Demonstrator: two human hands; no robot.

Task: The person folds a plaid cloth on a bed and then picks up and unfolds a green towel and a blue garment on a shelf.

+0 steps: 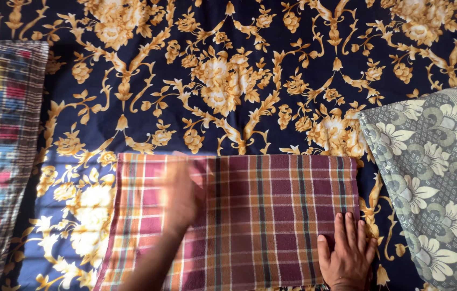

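A maroon and orange plaid cloth (271, 215) lies folded flat on a dark blue bedsheet with gold flowers (228, 81). My left hand (181, 196) is blurred with motion and rests flat on the left half of the plaid cloth, fingers together and pointing away from me. My right hand (348, 253) presses palm-down on the cloth's lower right corner, fingers spread a little. Neither hand grips anything.
A striped multicolour cloth (2, 156) lies folded along the left edge. A grey-green cloth with white flowers (433, 178) lies at the right, close to the plaid cloth's right edge.
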